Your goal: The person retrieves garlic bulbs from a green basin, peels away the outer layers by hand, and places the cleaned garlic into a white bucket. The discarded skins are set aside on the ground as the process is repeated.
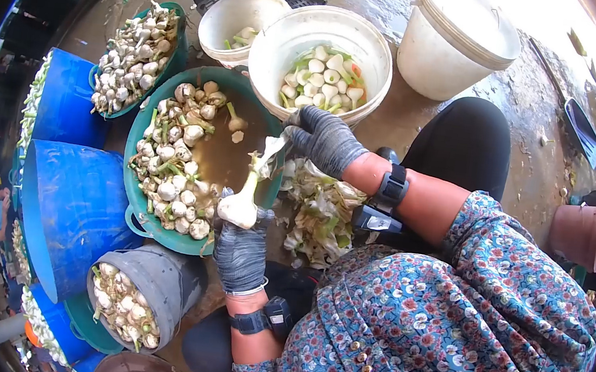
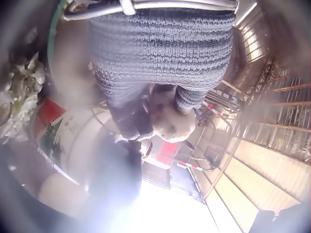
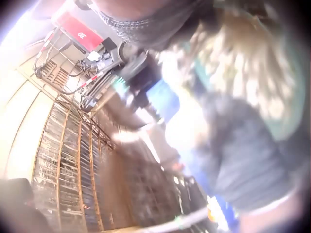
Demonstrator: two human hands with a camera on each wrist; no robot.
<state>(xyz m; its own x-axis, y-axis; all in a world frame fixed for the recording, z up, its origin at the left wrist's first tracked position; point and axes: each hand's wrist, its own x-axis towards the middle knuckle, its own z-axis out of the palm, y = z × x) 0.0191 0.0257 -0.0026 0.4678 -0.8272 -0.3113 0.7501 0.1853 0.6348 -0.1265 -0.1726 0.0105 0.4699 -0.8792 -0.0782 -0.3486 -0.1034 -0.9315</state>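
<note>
In the head view my gloved left hand grips a white garlic bulb from below, its green stem pointing up and away. The same bulb shows between the fingers in the left wrist view. My gloved right hand pinches a pale strip of outer skin at the stem's top. Just beyond the bulb is a green tub holding unpeeled garlic and brownish water. Shed skins lie heaped between the hands and the knee. In the right wrist view the bulb is blurred.
A white bucket with peeled garlic stands beyond the right hand, a smaller one beside it. A closed white bucket is at the back right. On the left are another garlic tub, blue containers and a tilted grey bucket.
</note>
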